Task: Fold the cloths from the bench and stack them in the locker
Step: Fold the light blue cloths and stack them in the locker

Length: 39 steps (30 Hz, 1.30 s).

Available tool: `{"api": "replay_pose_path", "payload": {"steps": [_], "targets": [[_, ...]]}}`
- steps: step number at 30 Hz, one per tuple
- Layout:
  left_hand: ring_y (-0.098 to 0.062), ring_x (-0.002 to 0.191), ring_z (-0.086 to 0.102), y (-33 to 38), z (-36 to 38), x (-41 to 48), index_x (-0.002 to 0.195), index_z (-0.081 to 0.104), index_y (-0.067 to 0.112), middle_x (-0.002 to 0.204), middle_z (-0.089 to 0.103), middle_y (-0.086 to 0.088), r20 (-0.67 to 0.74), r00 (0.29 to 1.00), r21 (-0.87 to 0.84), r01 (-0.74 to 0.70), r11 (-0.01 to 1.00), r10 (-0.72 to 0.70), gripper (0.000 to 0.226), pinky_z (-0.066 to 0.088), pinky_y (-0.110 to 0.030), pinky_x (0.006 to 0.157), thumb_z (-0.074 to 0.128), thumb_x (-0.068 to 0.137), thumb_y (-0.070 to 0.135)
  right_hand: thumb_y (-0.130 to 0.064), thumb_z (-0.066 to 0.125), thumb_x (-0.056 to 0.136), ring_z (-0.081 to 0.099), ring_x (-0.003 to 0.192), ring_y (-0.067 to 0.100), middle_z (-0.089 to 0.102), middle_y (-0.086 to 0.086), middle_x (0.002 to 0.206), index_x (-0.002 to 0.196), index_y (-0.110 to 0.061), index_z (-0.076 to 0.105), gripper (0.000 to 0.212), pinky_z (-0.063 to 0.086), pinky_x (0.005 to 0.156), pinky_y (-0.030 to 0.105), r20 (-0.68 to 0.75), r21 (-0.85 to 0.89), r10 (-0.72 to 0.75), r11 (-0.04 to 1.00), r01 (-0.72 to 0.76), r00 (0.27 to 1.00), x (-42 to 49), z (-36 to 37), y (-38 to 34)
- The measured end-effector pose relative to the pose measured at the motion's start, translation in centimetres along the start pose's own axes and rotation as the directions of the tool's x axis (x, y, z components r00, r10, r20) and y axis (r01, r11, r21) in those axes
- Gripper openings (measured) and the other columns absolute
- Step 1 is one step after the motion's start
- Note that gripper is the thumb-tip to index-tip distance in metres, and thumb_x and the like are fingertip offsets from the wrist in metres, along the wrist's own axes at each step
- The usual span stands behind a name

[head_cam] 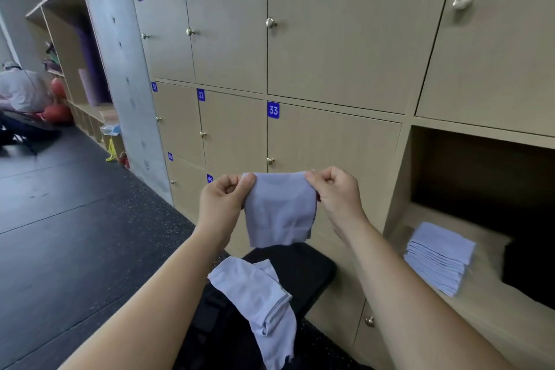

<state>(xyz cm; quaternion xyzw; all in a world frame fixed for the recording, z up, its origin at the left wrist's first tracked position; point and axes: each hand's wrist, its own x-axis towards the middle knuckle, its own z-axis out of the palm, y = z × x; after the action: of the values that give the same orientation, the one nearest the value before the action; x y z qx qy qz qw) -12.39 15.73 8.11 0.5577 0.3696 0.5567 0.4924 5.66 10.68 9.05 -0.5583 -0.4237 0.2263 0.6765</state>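
Note:
A pale lilac cloth (279, 210) hangs folded in the air in front of the lockers. My left hand (223, 198) pinches its top left corner and my right hand (336, 192) pinches its top right corner. Below it, loose lilac cloths (261, 303) lie crumpled across the black padded bench (306, 267). To the right, the open locker (477, 183) holds a neat stack of folded lilac cloths (438, 258) on its wooden floor.
A wall of shut wooden lockers (330, 39) with round knobs stands straight ahead. A dark object (528, 267) sits in the open locker behind the stack. A concrete pillar (120, 69) rises at left, and a seated person (21, 93) is far left on the dark floor.

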Motion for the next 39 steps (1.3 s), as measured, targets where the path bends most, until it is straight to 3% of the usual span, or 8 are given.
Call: {"api": "replay_pose_path", "payload": {"steps": [5,13,17,21,27,32,35,39], "targets": [[-0.007,0.057,0.057,0.9,0.9,-0.2,0.08,0.065,0.005,0.056,0.062,0.009,0.017,0.999,-0.028,-0.042,0.999,0.042,0.018,0.049,-0.025,0.061,0.072,0.088,0.019,-0.016,0.071,0.084,0.057,0.072,0.02,0.061,0.008,0.073,0.068,-0.01,0.057,0.022,0.054,0.079,0.049,-0.016,0.0,0.026,1.0,-0.026,1.0,-0.2,-1.1,-0.6],[-0.017,0.071,0.067,1.7,1.9,-0.2,0.088,0.068,0.006,0.076,0.073,-0.005,0.163,0.987,-0.065,-0.002,0.998,0.012,0.003,0.054,-0.033,0.07,0.07,0.088,0.007,-0.013,0.075,0.079,0.064,0.09,0.025,0.066,0.011,0.098,0.097,-0.017,0.051,0.03,0.053,0.082,0.041,0.005,0.001,0.085,0.996,-0.085,0.996,0.1,-2.8,-1.3],[-0.022,0.078,0.064,1.9,3.0,-0.1,0.091,0.068,0.002,0.082,0.071,-0.013,0.344,0.939,-0.031,-0.004,1.0,0.014,0.006,0.05,-0.034,0.078,0.069,0.086,-0.001,-0.023,0.08,0.077,0.063,0.091,0.013,0.067,0.004,0.099,0.118,-0.019,0.054,0.048,0.05,0.083,0.026,0.252,-0.234,0.042,0.972,0.018,0.967,-0.1,-3.2,-2.7],[-0.021,0.08,0.066,1.9,4.2,-0.3,0.101,0.065,-0.001,0.083,0.071,-0.011,0.438,0.898,-0.02,-0.037,0.999,0.042,0.017,0.052,-0.032,0.078,0.071,0.085,0.002,-0.022,0.068,0.088,0.049,0.067,0.011,0.056,0.003,0.072,0.087,0.001,0.066,0.023,0.039,0.063,0.028,0.44,-0.369,0.08,0.924,0.099,0.895,-0.5,-3.9,-2.7],[-0.024,0.086,0.073,0.0,4.1,-1.7,0.099,0.07,0.004,0.092,0.076,-0.01,0.512,0.837,0.26,0.059,0.964,-0.19,0.044,0.059,-0.034,0.076,0.088,0.068,0.03,-0.015,0.066,0.09,0.044,0.064,0.015,0.049,0.008,0.07,0.077,0.004,0.059,0.025,0.034,0.052,0.023,0.209,-0.194,0.011,0.981,0.03,0.978,-1.5,-5.4,-1.8],[-0.023,0.083,0.073,-1.4,6.4,-2.9,0.104,0.069,-0.001,0.099,0.074,-0.017,0.405,0.866,-0.028,0.332,0.943,-0.293,0.035,0.06,-0.033,0.072,0.076,0.08,0.023,-0.017,0.066,0.087,0.031,0.059,0.016,0.035,0.008,0.063,0.063,-0.004,0.045,0.034,0.023,0.05,0.027,-0.031,-0.265,0.006,0.964,-0.014,0.999,-2.4,-7.3,0.9],[-0.026,0.095,0.072,-2.7,9.1,-3.9,0.11,0.066,0.006,0.103,0.075,-0.011,0.405,0.82,-0.102,0.481,0.871,-0.405,0.036,0.058,-0.04,0.084,0.067,0.09,0.036,-0.016,0.063,0.087,0.027,0.055,0.015,0.031,0.002,0.057,0.06,-0.012,0.035,0.039,0.023,0.051,0.029,-0.201,-0.258,-0.026,0.966,-0.027,0.979,-3.2,-8.0,2.2],[-0.017,0.079,0.066,-4.3,12.2,-5.4,0.095,0.064,0.011,0.084,0.069,-0.002,0.283,0.925,0.312,0.163,0.936,-0.255,0.038,0.05,-0.026,0.062,0.054,0.096,0.047,-0.028,0.064,0.089,0.032,0.053,0.012,0.037,-0.001,0.057,0.06,-0.014,0.038,0.042,0.026,0.047,0.022,-0.262,-0.249,0.021,0.964,-0.089,0.965,-4.2,-10.0,3.2]]}}
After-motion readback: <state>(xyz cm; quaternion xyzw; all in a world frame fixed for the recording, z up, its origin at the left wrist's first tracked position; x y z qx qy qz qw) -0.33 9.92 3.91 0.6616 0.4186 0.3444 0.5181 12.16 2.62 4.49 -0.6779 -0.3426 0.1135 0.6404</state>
